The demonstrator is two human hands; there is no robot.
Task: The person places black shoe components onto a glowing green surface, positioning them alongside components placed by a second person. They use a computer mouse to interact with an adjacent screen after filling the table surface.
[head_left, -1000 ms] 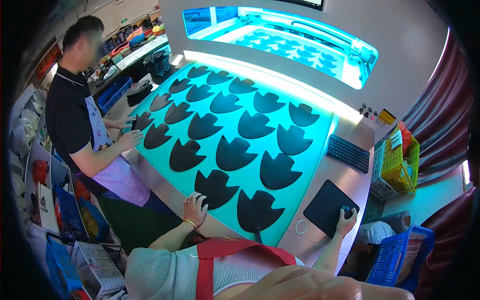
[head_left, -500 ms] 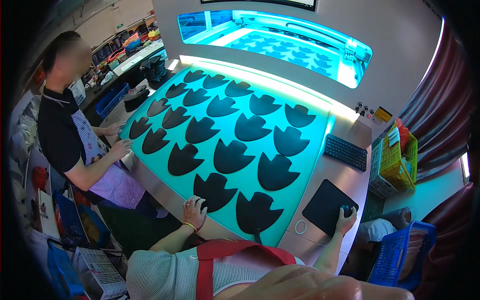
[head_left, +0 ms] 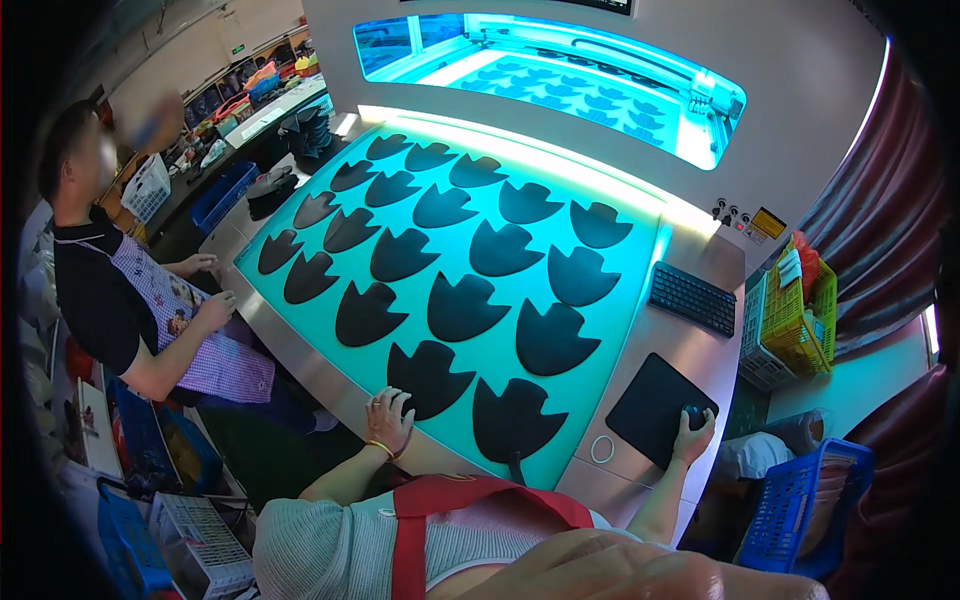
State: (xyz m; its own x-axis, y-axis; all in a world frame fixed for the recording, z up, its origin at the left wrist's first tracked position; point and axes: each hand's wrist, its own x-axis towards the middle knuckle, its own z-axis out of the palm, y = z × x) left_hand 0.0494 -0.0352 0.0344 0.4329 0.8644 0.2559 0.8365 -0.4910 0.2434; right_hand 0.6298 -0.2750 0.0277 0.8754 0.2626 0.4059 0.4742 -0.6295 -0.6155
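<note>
My left hand (head_left: 389, 418) rests at the front edge of a glowing turquoise bed (head_left: 467, 352). Its fingers are spread, with the tips beside or touching a dark, notched flat piece (head_left: 428, 378); nothing is gripped. Another dark piece (head_left: 515, 420) lies to its right, with a narrow tail at its lower edge. Several pieces of the same shape lie in rows across the bed. On the right, my right hand (head_left: 692, 440) is closed over a black computer mouse (head_left: 693, 413) on a dark mouse pad (head_left: 655, 408).
A black keyboard (head_left: 692, 299) lies beyond the pad. Behind the bed stands a machine with a lit window (head_left: 560, 85). At left, a co-worker in a checked apron (head_left: 215, 345) stands by the table. Yellow (head_left: 805, 320) and blue (head_left: 800, 510) crates stand at right.
The co-worker has leaned back to the left and lifted both hands off the bed's edge. My hands and the dark pieces stay where they were.
</note>
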